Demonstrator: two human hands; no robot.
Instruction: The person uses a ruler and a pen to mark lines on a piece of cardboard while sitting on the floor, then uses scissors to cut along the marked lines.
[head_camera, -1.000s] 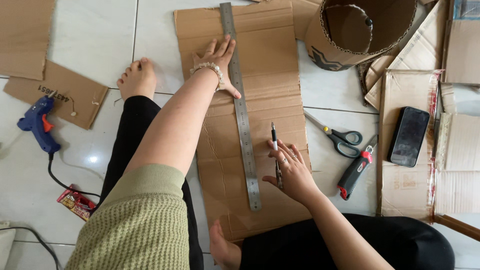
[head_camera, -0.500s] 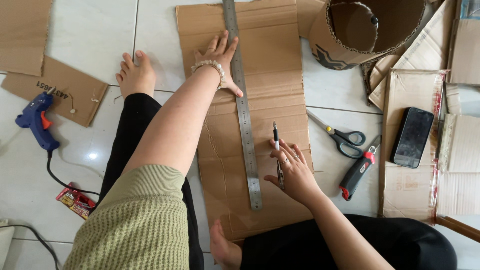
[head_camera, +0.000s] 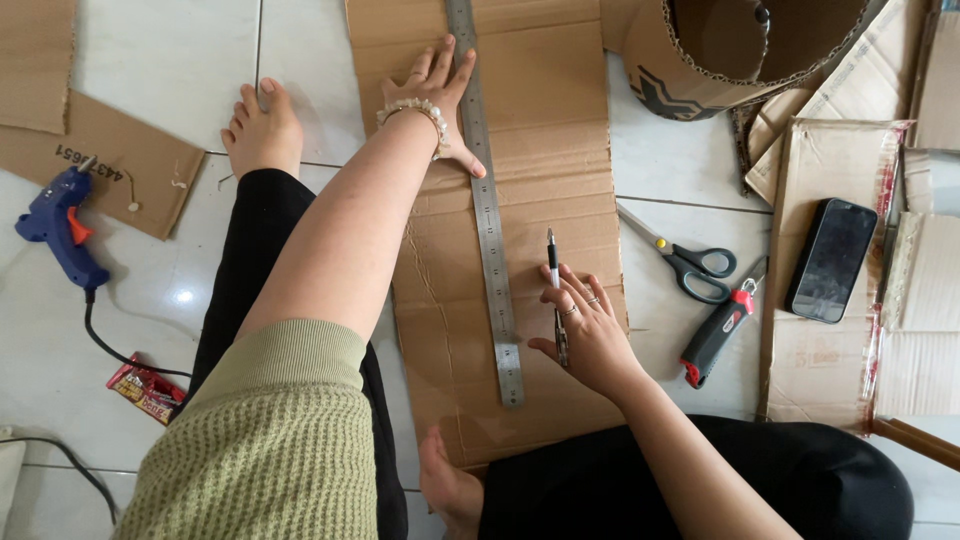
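A long brown cardboard sheet (head_camera: 560, 130) lies on the tiled floor between my legs. A steel ruler (head_camera: 487, 215) runs lengthwise down it. My left hand (head_camera: 432, 100), with a bead bracelet on the wrist, presses flat on the cardboard and against the ruler's left edge near its far end. My right hand (head_camera: 585, 330) holds a black pen (head_camera: 555, 290) just right of the ruler, near its lower end, tip pointing away from me.
Scissors (head_camera: 685, 262) and a red-and-black utility knife (head_camera: 718, 335) lie right of the sheet. A dark phone (head_camera: 832, 260) rests on cardboard pieces at the right. A curved cardboard cylinder (head_camera: 720, 60) stands at the top. A blue glue gun (head_camera: 62, 230) lies left.
Both hands stay in place on the ruler and pen. The view has shifted slightly, so everything sits a little lower in the frame.
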